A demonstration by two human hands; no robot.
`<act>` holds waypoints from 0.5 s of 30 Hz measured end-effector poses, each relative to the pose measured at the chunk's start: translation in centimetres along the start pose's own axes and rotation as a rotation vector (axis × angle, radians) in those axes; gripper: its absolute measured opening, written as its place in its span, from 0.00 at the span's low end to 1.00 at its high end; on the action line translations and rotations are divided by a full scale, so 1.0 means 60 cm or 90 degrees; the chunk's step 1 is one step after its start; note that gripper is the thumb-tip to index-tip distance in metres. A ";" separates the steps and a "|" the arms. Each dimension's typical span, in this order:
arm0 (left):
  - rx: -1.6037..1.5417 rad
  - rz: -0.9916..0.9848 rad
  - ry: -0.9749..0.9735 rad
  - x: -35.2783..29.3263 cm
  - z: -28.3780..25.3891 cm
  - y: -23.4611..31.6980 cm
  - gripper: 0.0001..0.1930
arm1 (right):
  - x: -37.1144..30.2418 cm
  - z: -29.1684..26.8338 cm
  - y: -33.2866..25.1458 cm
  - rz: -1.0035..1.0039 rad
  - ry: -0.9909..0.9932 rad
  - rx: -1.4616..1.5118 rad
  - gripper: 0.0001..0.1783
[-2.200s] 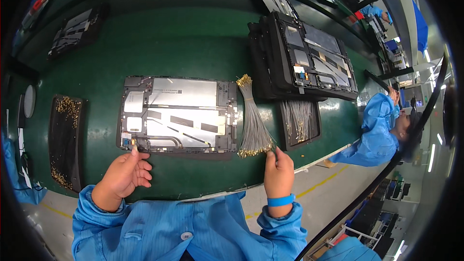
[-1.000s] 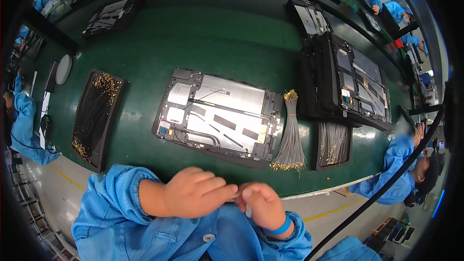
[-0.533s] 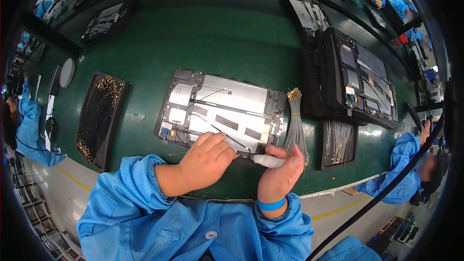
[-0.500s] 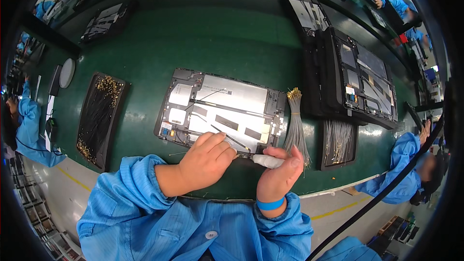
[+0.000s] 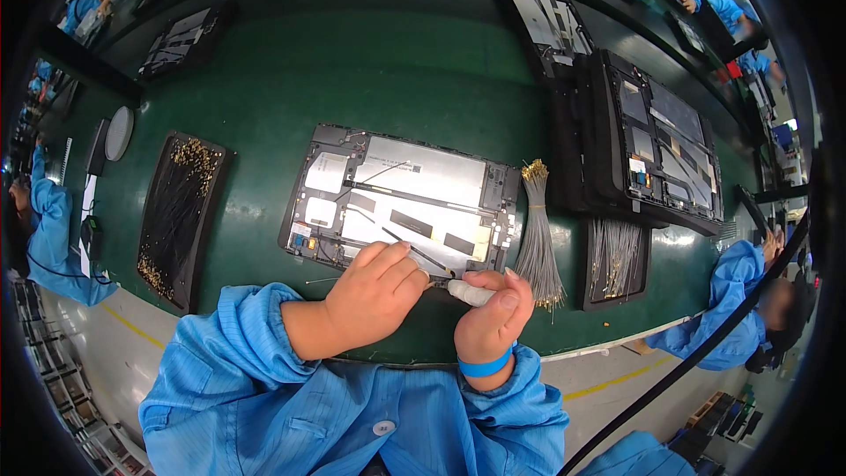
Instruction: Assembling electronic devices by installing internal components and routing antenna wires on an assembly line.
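Note:
An opened tablet [image 5: 414,167] lies face down in front of me, its silver inside, black cables and small boards exposed. My left hand [image 5: 374,300] is closed at its near edge, fingertips pinched together. A thin grey cable [image 5: 321,280] sticks out leftward from beneath this hand; its other end is hidden. My right hand [image 5: 492,322] is closed beside the tablet's near right corner, and a white covering [image 5: 471,293] wraps one finger. That fingertip points at the left fingertips, close to the edge. What the right fingers hold, if anything, is hidden.
A black tray [image 5: 183,220] of gold-tipped black cables stands left. Right of the tablet lie a tied bundle of grey cables [image 5: 539,242] and a tray of grey cables [image 5: 614,260]. Stacked opened tablets [image 5: 656,137] rise behind them. Co-workers in blue sit around.
My right hand has shifted left, closer to my left hand, bringing its wrapped finger along. The left hand and the tablet have stayed almost in place.

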State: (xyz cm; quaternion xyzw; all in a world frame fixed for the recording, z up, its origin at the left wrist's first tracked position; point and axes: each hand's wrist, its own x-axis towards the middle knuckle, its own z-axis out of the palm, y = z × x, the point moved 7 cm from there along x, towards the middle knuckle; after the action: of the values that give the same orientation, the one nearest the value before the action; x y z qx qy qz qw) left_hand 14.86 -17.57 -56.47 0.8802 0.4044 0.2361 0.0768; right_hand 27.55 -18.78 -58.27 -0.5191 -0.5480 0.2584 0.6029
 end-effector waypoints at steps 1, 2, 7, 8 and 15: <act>-0.001 -0.002 0.001 0.000 0.000 0.000 0.09 | 0.000 0.001 -0.001 -0.002 -0.011 0.002 0.16; -0.001 -0.001 0.001 0.000 0.000 0.000 0.09 | 0.001 0.002 -0.003 -0.004 -0.023 0.004 0.16; 0.001 -0.004 -0.031 0.004 0.000 -0.001 0.10 | 0.020 0.017 -0.030 -0.029 -0.105 -0.108 0.10; 0.001 -0.003 -0.031 0.005 -0.001 -0.002 0.10 | 0.027 0.031 -0.038 -0.030 -0.168 -0.186 0.07; 0.040 0.071 -0.076 0.022 -0.012 -0.012 0.08 | 0.045 0.042 -0.041 -0.037 -0.198 -0.225 0.05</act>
State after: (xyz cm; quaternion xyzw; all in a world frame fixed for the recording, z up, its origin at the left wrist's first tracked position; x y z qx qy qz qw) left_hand 14.79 -16.12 -55.61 0.9160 0.3565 0.1741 0.0601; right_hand 25.30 -16.35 -55.31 -0.5548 -0.6856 0.2175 0.4182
